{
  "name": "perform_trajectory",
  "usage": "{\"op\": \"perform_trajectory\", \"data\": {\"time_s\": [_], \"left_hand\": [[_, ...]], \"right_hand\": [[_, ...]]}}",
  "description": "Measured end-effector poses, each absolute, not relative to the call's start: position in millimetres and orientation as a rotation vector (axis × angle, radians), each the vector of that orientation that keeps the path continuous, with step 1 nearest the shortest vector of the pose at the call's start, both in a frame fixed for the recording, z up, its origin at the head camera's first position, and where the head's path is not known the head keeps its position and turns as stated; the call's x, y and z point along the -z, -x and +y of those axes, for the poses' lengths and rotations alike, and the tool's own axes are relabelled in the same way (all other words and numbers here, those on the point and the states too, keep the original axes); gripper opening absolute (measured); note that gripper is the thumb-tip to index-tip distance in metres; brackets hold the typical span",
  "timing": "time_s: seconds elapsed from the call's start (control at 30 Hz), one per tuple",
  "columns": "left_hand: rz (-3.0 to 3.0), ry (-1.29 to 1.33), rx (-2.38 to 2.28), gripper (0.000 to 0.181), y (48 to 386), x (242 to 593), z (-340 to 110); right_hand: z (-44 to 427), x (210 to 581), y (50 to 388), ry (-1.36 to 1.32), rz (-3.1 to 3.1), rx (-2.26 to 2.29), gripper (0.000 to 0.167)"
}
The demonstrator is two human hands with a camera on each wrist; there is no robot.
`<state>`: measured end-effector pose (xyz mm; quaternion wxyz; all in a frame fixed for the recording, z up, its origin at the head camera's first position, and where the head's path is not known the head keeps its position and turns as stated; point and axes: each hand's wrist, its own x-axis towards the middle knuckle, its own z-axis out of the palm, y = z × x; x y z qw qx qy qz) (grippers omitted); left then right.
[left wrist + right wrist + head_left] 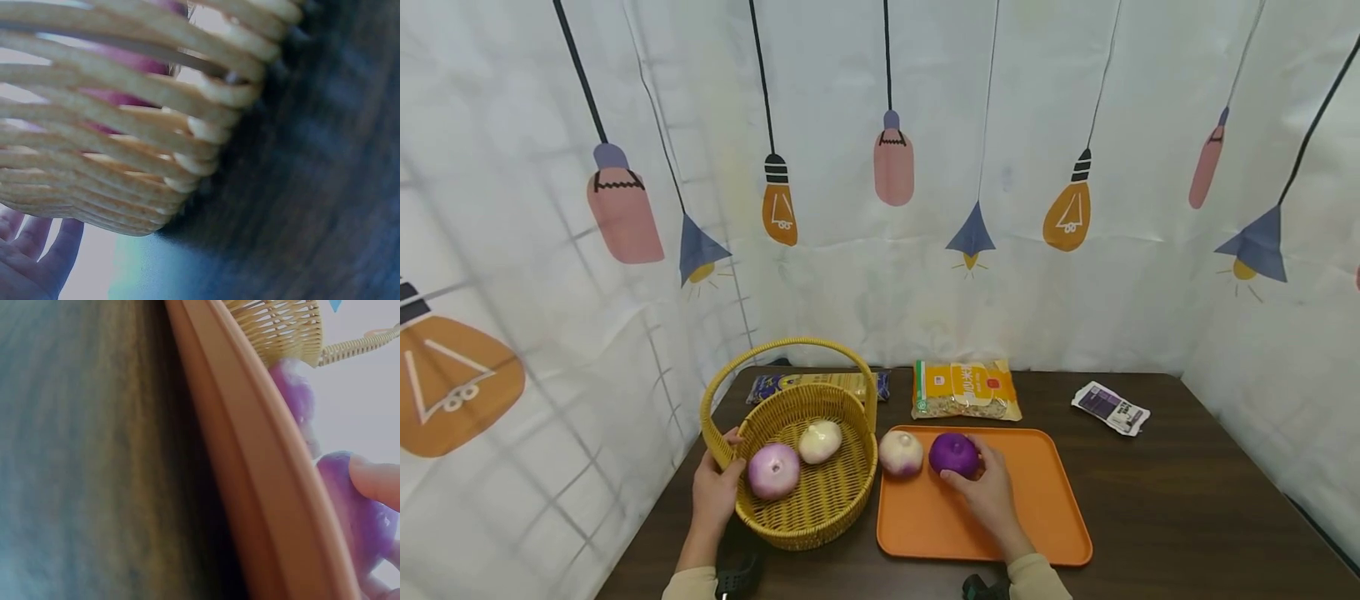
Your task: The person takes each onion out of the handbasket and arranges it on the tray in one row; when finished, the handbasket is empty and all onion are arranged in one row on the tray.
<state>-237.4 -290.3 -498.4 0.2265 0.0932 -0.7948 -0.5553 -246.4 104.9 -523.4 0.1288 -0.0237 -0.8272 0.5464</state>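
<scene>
The left hand (713, 492) gripped a basket (805, 535), the right hand (988, 493) a purple onion (952, 454).
The hands were apart; the purple onion was in the orange tray (1033, 479), just beside a paler onion (900, 454).

To the right of the right grip (991, 493) I see bare orange tray (1033, 508) and, past its rim, free counter (1187, 492) to pass over. Leftward, the pale onion (901, 454) stands in the way, then the basket (805, 535), its handle (790, 342) arching high; beyond the grip lies a yellow bag (966, 390).
</scene>
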Motion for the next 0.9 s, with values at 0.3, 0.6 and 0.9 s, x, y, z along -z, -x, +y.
{"op": "perform_trajectory", "data": {"time_s": [0.3, 0.6, 0.9], "left_hand": [[-2.2, -0.284, 1.528, 0.029, 236.7, 499.8, -290.9], [-2.194, -0.28, 1.55, 0.029, 236.8, 499.2, -291.0], [-2.195, -0.278, 1.534, 0.028, 237.9, 501.1, -291.2]], "right_hand": [[102.8, 523.7, 246.3, 0.068, -2.443, -1.516, 0.073], [103.3, 527.6, 246.9, -0.013, -2.452, -1.502, 0.073], [103.4, 528.8, 247.2, -0.024, -2.421, -1.607, 0.073]]}}
